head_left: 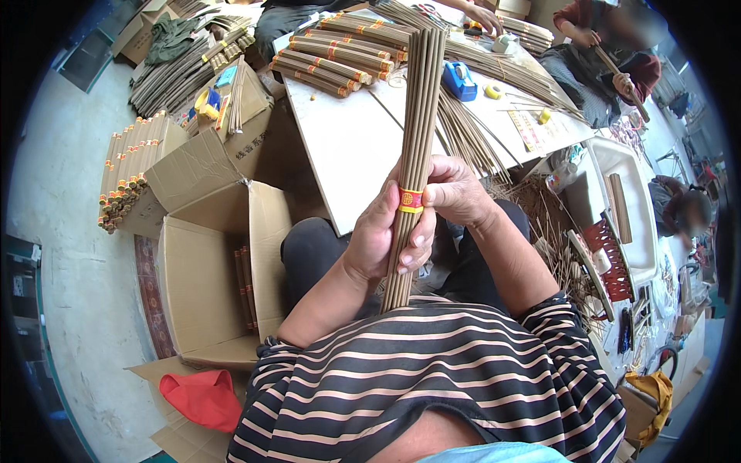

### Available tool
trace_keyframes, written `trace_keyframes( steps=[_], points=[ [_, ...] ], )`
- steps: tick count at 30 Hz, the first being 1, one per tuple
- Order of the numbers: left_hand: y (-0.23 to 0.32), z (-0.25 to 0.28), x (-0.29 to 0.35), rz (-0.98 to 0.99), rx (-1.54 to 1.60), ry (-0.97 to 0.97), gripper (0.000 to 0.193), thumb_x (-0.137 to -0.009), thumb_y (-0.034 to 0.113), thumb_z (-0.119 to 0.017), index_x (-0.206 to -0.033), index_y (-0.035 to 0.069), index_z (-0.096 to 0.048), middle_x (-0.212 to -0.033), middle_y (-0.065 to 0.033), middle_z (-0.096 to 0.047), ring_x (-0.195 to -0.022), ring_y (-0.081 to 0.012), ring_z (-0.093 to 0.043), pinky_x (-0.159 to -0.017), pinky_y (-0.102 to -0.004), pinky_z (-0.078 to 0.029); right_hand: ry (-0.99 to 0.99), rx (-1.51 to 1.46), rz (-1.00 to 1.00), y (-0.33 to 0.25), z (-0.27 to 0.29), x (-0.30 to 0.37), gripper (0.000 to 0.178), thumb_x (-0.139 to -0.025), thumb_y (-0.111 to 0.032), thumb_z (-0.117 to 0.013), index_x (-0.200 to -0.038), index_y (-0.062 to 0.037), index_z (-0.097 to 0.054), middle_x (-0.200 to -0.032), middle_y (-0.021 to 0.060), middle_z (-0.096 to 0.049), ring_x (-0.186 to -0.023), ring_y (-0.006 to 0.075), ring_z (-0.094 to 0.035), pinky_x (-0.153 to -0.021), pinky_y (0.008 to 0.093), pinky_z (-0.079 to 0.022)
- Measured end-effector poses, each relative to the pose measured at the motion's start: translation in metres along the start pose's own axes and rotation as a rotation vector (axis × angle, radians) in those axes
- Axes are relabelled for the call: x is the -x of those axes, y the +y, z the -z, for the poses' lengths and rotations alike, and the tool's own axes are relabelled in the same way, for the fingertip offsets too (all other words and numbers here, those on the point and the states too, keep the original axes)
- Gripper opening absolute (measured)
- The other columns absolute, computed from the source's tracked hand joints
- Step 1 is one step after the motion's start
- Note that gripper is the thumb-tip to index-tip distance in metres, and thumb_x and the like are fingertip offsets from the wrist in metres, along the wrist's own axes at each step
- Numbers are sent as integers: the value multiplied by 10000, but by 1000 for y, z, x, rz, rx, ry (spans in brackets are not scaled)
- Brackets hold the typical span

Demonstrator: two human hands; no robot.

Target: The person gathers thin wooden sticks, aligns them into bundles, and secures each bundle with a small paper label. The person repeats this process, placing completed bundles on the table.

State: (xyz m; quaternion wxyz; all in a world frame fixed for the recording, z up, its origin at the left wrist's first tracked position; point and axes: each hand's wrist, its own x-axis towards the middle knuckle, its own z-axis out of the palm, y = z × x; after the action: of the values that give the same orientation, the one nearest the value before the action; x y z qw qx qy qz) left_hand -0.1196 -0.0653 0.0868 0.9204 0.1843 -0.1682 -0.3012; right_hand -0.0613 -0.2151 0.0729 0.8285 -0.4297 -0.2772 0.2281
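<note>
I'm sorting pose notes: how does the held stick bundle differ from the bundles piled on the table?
The left hand and right hand grip the held bundle; the piled bundles lie on the table. The held bundle is single, the piled bundles several. Both show brown sticks with red-and-yellow bands.

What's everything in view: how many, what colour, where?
Held stick bundle: one, brown, red-and-yellow band, centre
Table: one, white, top centre
Banded bundles: several, brown, on table's left
Loose sticks: many, brown, on table's right
Tape dispenser: one, blue, on table
Stacked bundles: many, brown, far left
Open cartons: at least two, brown, left
Cloth: one, red, lower left
Tub: one, white, right
Other people: at least three, varied clothing, top and right
Smaller clutter: uncountable, mixed colours, right side
Left hand: one, bare, behind bundle
Right hand: one, bare, thumb at the band
</note>
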Motion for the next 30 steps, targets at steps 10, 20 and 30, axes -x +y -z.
trace_keyframes(
  steps=[10, 20, 30],
  points=[
    [13, -3, -3, 28, -104, -130, 601, -934, 531, -249, -1219, 27, -410, -566, -57, -436, -333, -110, -393, -279, -223, -337, 104, -121, -106, 6, -4, -3, 93, -806, -80, -656, -886, -37, -638, -867, 39, -646, -804, 126, -595, -798, 279, -467],
    [39, -13, -5, -321, -531, 146, 502, -933, 498, -333, -1048, 29, -470, -732, -87, -505, -489, -124, -480, -405, -238, -413, 233, 89, -62, 0, -4, 3, 234, -850, -242, -627, -944, -30, -592, -807, 23, -601, -748, 98, -559, -721, 242, -443],
    [57, -16, -24, -634, -893, 93, 346, -857, 312, -606, -1024, 39, -478, -902, -111, -575, -744, -184, -592, -686, -326, -519, 36, 418, -221, 8, -35, -5, 280, -812, -188, -684, -1011, -40, -553, -834, -21, -541, -767, 63, -497, -663, 220, -427]
  ],
)
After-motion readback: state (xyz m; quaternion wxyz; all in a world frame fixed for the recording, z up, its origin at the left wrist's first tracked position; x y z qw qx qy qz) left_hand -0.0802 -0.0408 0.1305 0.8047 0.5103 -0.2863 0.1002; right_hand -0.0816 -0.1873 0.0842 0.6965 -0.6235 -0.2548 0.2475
